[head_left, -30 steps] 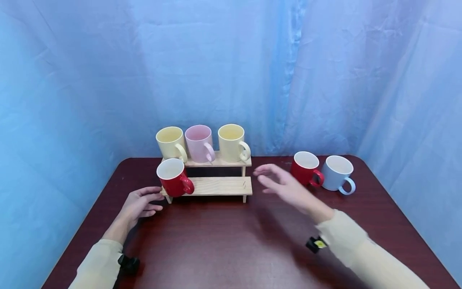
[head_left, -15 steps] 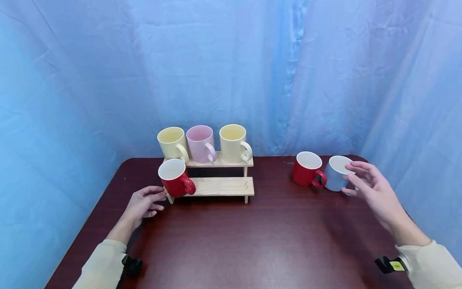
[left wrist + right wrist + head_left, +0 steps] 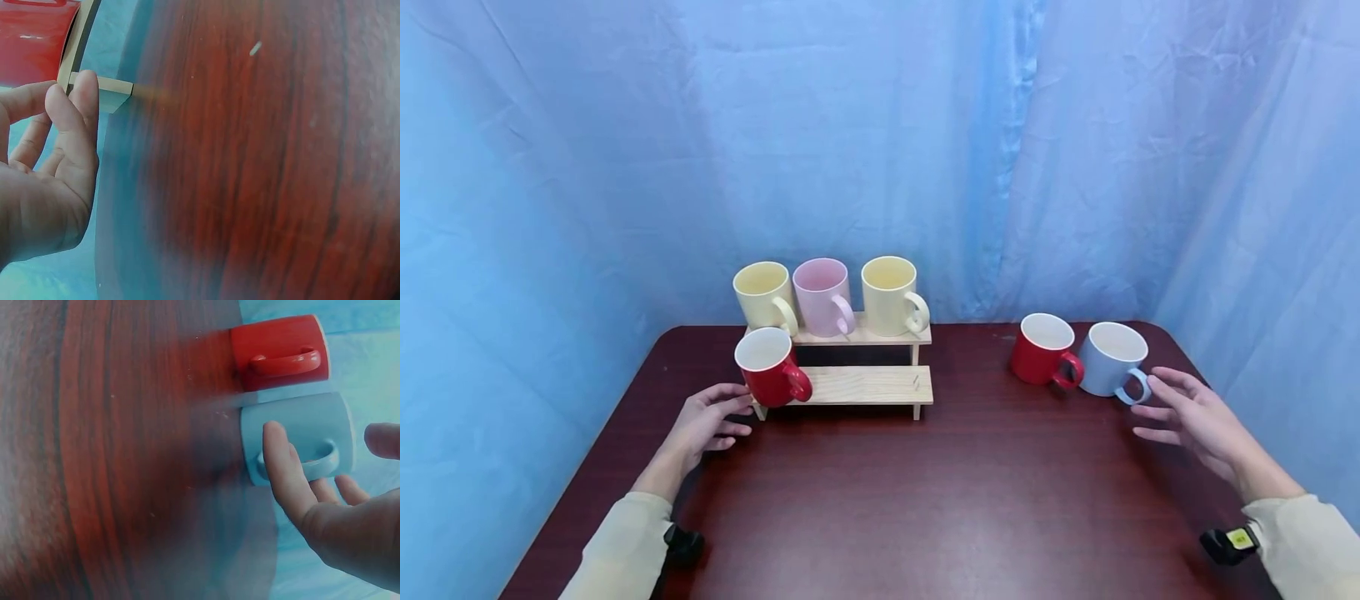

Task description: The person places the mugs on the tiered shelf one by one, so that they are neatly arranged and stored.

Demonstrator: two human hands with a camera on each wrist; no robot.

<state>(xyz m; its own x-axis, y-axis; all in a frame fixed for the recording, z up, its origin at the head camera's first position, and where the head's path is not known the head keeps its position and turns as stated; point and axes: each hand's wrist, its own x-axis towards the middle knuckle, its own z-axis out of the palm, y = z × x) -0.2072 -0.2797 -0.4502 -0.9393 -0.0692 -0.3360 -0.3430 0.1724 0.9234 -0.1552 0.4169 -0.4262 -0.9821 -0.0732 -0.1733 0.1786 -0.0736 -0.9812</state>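
Note:
A two-tier wooden rack (image 3: 865, 385) stands toward the back left of the table. At the left end of its lower shelf, a red mug (image 3: 766, 371) with a white inside stands upright, handle to the right. My left hand (image 3: 709, 421) is beside that end, fingers loosely bent, fingertips right at the shelf's edge below the mug. Farther right, a light blue mug (image 3: 1103, 367) stands on the table. My right hand (image 3: 1198, 425) is at its handle side, fingers spread and relaxed around the handle, the palm holding nothing.
On the upper shelf stand a yellow mug (image 3: 763, 300), a pink mug (image 3: 822, 302) and another yellow mug (image 3: 887, 300). A second red mug (image 3: 1037, 358) stands close left of the light blue one. Blue curtains (image 3: 880, 150) hang behind the dark wood table (image 3: 940, 500).
My right hand has gone from near the rack's right end across to the light blue mug, then lowered to its handle. My left hand has stayed at the rack's left end.

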